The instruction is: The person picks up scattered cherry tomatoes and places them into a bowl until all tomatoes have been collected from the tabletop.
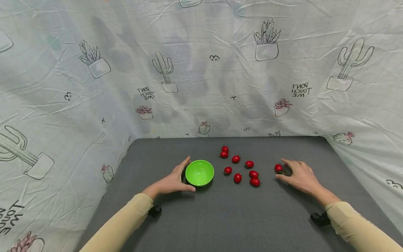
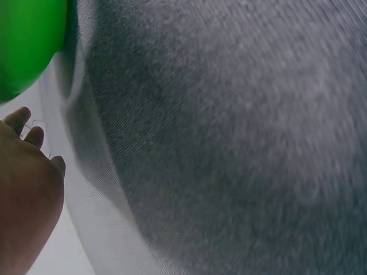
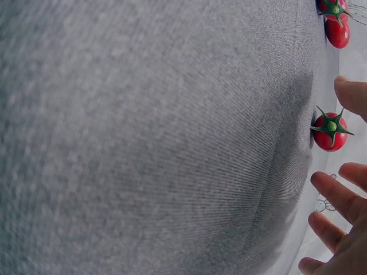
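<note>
Flanking one tomato [image 1: 278,168] is right hand [image 1: 301,176]; flanking bowl [image 1: 199,173], left hand [image 1: 171,182].

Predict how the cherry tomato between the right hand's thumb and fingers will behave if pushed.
The cherry tomato would likely roll, given its rounded shape. It looks glossy, so it may be slippery. Its splayed green calyx could make the roll uneven.

Left hand [image 1: 173,181] and right hand [image 1: 301,176], both outspread

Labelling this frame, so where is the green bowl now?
In the head view, the green bowl is left of all the tomatoes, just right of the person's left hand.
</note>
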`<state>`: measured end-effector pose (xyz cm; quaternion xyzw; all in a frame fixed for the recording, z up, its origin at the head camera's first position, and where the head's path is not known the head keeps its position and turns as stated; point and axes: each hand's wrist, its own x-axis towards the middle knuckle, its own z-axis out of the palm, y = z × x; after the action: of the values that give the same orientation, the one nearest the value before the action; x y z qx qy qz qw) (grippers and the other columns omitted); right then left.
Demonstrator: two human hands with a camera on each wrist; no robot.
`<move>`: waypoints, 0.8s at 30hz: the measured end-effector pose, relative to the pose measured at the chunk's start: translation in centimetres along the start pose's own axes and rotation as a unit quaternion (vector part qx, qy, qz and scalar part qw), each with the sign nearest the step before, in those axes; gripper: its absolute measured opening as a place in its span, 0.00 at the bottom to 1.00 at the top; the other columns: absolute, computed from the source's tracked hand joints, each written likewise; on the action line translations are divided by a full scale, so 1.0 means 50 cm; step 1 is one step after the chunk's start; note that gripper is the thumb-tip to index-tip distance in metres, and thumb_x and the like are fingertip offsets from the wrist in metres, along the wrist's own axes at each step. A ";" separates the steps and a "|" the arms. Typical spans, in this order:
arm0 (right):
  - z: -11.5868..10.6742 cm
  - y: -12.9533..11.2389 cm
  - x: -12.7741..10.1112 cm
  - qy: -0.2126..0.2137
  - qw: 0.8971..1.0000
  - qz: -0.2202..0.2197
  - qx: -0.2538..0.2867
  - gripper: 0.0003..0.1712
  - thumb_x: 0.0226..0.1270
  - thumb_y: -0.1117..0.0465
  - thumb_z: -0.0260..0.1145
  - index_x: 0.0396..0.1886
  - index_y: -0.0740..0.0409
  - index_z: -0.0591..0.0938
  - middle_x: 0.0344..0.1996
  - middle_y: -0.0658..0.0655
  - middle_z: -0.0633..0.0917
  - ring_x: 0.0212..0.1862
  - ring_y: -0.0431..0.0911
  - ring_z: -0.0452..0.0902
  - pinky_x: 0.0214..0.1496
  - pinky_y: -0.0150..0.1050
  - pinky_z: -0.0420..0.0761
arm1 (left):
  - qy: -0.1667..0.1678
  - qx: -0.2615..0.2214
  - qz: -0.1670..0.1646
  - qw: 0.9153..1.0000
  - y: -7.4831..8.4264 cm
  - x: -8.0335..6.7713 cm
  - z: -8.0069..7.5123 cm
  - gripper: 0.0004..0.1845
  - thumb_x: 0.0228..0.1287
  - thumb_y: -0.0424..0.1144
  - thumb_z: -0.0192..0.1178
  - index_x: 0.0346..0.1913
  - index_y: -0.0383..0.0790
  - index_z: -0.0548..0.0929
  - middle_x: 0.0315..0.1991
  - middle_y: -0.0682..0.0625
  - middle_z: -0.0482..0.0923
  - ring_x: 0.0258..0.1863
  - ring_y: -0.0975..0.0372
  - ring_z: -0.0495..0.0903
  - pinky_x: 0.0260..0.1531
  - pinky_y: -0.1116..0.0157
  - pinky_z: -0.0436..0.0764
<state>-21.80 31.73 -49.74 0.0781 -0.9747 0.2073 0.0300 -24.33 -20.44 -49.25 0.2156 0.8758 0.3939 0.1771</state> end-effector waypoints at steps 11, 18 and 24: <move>0.007 0.000 0.003 0.002 1.000 0.017 0.027 0.51 0.61 0.34 0.73 0.70 0.68 0.73 0.57 0.72 0.80 0.61 0.74 0.65 0.58 0.74 0.60 | -0.003 -0.040 -0.017 0.999 -0.009 0.012 0.015 0.69 0.52 0.53 0.80 0.84 0.55 0.36 0.83 0.53 0.35 0.81 0.53 0.40 0.72 0.41 0.53; 0.012 -0.001 0.007 0.011 0.999 0.025 0.035 0.46 0.60 0.36 0.75 0.65 0.67 0.77 0.55 0.70 0.82 0.58 0.71 0.68 0.55 0.72 0.63 | 0.002 -0.052 -0.013 0.999 -0.017 0.015 0.021 0.69 0.52 0.53 0.80 0.84 0.56 0.37 0.83 0.52 0.37 0.80 0.54 0.43 0.72 0.42 0.55; 0.017 -0.004 0.011 0.026 0.998 0.026 0.042 0.41 0.60 0.41 0.77 0.61 0.67 0.80 0.51 0.68 0.84 0.55 0.69 0.71 0.54 0.70 0.64 | 0.004 -0.066 -0.008 0.998 -0.017 0.021 0.023 0.68 0.52 0.52 0.80 0.84 0.54 0.40 0.82 0.49 0.42 0.79 0.53 0.48 0.71 0.43 0.57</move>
<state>-22.36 31.15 -50.39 0.0490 -0.9658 0.2504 0.0463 -24.88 -19.70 -50.77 0.1951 0.8500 0.4506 0.1905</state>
